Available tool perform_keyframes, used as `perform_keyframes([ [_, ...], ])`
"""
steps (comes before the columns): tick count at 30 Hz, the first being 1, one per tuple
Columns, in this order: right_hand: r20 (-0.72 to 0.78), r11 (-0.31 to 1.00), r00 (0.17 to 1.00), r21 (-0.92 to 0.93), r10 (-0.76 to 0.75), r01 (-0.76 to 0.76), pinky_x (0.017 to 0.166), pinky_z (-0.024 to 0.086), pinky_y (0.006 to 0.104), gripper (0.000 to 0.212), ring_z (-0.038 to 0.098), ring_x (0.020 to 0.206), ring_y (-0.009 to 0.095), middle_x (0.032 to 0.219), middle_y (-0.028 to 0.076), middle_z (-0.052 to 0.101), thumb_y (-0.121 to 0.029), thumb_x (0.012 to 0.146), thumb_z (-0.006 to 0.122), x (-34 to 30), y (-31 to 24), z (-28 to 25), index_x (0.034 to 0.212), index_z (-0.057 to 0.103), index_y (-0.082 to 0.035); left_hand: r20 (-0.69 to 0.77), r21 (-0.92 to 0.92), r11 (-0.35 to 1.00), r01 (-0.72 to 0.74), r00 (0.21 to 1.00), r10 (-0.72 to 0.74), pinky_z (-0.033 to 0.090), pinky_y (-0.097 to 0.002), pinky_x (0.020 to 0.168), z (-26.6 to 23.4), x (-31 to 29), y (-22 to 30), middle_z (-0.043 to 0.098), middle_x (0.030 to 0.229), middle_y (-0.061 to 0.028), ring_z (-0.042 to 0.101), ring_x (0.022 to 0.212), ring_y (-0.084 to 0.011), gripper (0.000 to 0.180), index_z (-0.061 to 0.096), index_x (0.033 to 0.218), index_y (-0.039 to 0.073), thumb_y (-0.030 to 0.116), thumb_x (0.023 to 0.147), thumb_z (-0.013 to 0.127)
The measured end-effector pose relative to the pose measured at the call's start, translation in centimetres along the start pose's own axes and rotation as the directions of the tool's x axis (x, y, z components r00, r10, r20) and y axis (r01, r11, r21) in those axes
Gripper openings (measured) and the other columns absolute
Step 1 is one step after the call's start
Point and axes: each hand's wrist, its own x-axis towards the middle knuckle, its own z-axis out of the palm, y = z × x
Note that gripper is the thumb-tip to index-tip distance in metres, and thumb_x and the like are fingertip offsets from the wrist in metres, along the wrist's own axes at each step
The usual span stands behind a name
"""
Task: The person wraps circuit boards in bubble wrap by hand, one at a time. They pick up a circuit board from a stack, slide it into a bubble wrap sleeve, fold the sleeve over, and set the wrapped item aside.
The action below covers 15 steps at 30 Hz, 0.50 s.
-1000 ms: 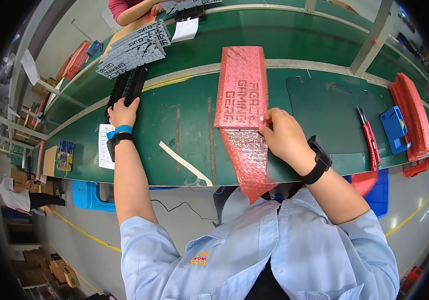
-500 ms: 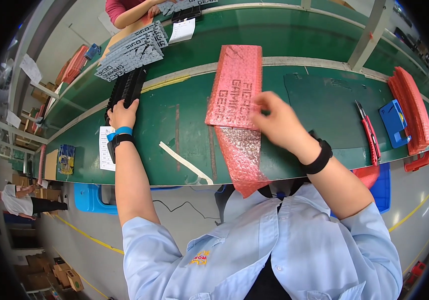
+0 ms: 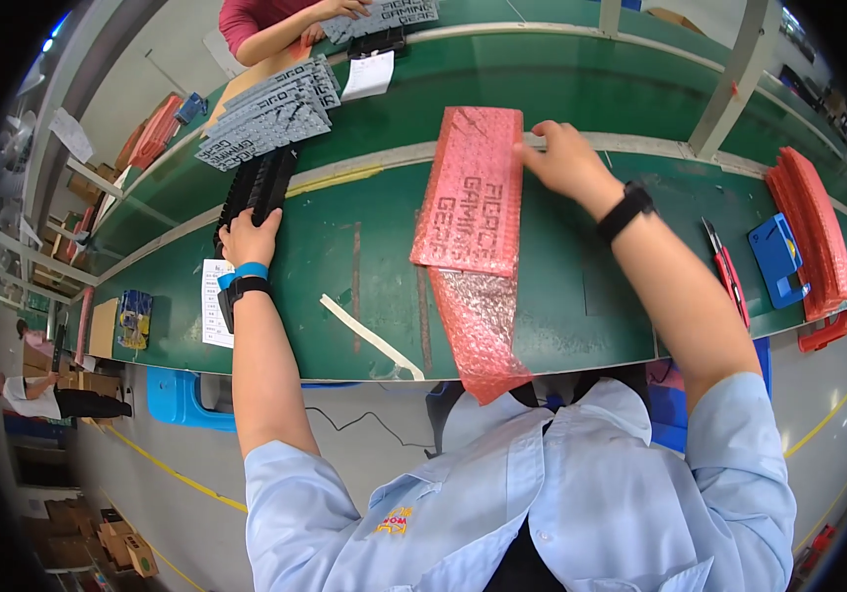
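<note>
A red bubble-wrap bag [image 3: 468, 187] lies lengthwise on the green bench in front of me, with dark lettering showing through it. Its loose, wrinkled flap [image 3: 482, 326] hangs over the near edge. My right hand [image 3: 566, 163] is at the bag's upper right edge, thumb tip against or very close to it, finger and thumb apart. On the left, my left hand [image 3: 250, 237] grips the near end of long, black, ridged pieces [image 3: 257, 185]; their exact kind is unclear. Grey printed bubble bags [image 3: 270, 113] cover the far end of these pieces.
A white printed sheet [image 3: 214, 306] lies under my left wrist. A pale strip [image 3: 372, 337] rests nearby. To the right are a red cutter knife [image 3: 727, 271], a blue tape dispenser [image 3: 778, 259] and stacked red bubble bags [image 3: 813, 232]. Across the bench, another person's arm [image 3: 290, 35] handles a grey bag.
My right hand has moved from the bag's lower right side up to its upper right edge. My left hand stays on the black pieces.
</note>
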Motion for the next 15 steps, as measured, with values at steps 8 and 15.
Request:
perform_keyframes([
  [8, 0.125, 0.930, 0.928, -0.169, 0.350, -0.327, 0.101, 0.044, 0.0455, 0.065, 0.054, 0.122, 0.037, 0.130, 0.019, 0.058, -0.057, 0.085, 0.060, 6.9, -0.2, 1.8, 0.124, 0.064, -0.006, -0.003, 0.012, 1.000, 0.006, 1.000, -0.006, 0.030, -0.0498, 0.110, -0.4, -0.7, 0.0, 0.056, 0.135, -0.0117, 0.035, 0.135, -0.0403, 0.068, 0.060, 0.128, 0.011, 0.058, 0.080, 0.064],
  [15, 0.125, 0.907, 0.902, -0.155, 0.412, -0.393, 0.103, 0.040, 0.0455, 0.059, 0.049, 0.127, 0.036, 0.135, 0.016, 0.056, -0.053, 0.084, 0.063, 9.5, -1.0, 3.5, 0.123, 0.065, -0.008, -0.020, -0.006, 1.000, 0.004, 1.000, -0.004, 0.031, -0.0509, 0.108, -0.1, -0.6, 0.3, 0.057, 0.132, -0.0107, 0.034, 0.135, -0.0390, 0.066, 0.061, 0.127, 0.011, 0.056, 0.079, 0.066],
])
